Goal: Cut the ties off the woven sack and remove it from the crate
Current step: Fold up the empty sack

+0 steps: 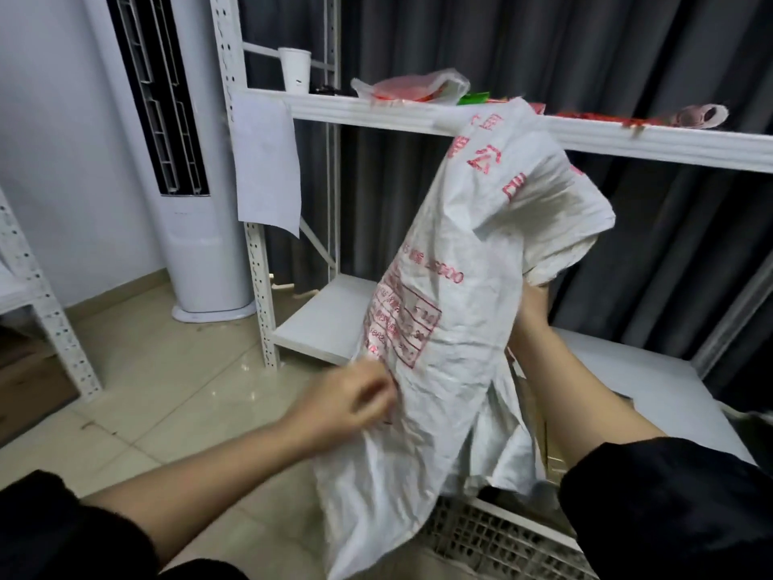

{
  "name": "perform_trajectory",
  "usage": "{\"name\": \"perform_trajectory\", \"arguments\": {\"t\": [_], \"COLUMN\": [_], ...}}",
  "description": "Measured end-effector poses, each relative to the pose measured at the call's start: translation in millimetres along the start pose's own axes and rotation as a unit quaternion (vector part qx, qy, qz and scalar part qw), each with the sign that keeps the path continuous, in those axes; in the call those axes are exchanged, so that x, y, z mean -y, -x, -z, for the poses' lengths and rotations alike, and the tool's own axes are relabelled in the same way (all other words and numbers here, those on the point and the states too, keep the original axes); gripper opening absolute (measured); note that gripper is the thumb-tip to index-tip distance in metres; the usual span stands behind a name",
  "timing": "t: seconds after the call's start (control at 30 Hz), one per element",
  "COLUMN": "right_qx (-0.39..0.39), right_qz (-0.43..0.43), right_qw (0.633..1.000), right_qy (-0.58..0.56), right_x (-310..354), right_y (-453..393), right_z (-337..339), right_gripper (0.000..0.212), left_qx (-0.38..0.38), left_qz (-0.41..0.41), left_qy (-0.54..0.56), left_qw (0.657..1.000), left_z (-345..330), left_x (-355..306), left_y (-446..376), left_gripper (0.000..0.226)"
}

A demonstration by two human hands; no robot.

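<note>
The sack [451, 328] is gripped by both hands' fingers, left [351, 395] and right [533, 299], above the crate [493, 542], with tiled floor [175, 395], shelf [376, 110] and curtain [627, 56] beyond.

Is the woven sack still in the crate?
Mostly out: the woven sack hangs lifted above the crate, held by the left hand and right hand. Whether its bottom edge still touches is unclear.
</note>
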State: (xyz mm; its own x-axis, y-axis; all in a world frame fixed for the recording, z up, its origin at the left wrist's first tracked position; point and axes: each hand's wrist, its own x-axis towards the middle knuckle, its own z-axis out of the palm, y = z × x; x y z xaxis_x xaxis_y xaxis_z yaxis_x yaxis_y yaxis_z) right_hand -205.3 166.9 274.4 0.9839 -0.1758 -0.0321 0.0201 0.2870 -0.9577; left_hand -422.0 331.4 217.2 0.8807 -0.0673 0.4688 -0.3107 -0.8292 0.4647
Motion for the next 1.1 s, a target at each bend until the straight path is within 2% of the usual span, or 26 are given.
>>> {"name": "perform_trajectory", "arguments": {"t": [0.03,0.07,0.13,0.17,0.23,0.3,0.37,0.57,0.67,0.83,0.9,1.0,1.1], "right_qx": [0.021,0.049,0.087,0.103,0.111,0.109,0.122,0.252,0.269,0.36,0.4,0.415,0.434], "right_qz": [-0.003,0.004,0.001,-0.01,-0.019,-0.027,-0.034,-0.085,-0.109,-0.159,-0.15,-0.121,-0.13], "right_qw": [1.0,0.999,0.996,0.994,0.994,0.993,0.991,0.963,0.957,0.919,0.904,0.901,0.89], "right_qy": [-0.003,-0.015,-0.028,-0.025,-0.007,0.018,0.035,0.044,0.014,-0.026,-0.01,0.018,0.055], "right_x": [2,1,1,2,-2,-2,1,13,16,12,13,13,14], "right_y": [7,8,19,29,37,44,51,57,62,84,91,86,81], "right_z": [-2,-4,-12,-17,-27,-34,-35,-25,-25,-40,-42,-40,-34], "right_gripper": [0.046,0.047,0.044,0.041,0.034,0.028,0.025,0.035,0.034,0.058,0.048,0.027,0.027], "left_qx": [-0.072,-0.109,-0.132,-0.136,-0.156,-0.174,-0.155,-0.089,-0.077,-0.061,-0.071,-0.071,-0.04], "left_qz": [0.055,0.077,0.065,0.052,-0.017,-0.087,-0.093,0.071,0.097,0.115,0.14,0.171,0.207], "left_qy": [0.022,0.037,0.075,0.065,-0.056,-0.223,-0.309,-0.312,-0.287,-0.264,-0.266,-0.286,-0.268], "left_qw": [0.996,0.99,0.986,0.987,0.986,0.955,0.934,0.943,0.95,0.956,0.951,0.94,0.94], "left_z": [15,27,43,49,56,52,45,47,43,16,10,8,10], "left_x": [8,14,16,12,1,-2,6,37,34,13,10,3,0], "left_y": [-12,-24,-43,-51,-63,-69,-72,-79,-82,-89,-94,-99,-103], "left_gripper": [0.035,0.057,0.098,0.105,0.097,0.082,0.07,0.072,0.076,0.094,0.098,0.101,0.097]}}
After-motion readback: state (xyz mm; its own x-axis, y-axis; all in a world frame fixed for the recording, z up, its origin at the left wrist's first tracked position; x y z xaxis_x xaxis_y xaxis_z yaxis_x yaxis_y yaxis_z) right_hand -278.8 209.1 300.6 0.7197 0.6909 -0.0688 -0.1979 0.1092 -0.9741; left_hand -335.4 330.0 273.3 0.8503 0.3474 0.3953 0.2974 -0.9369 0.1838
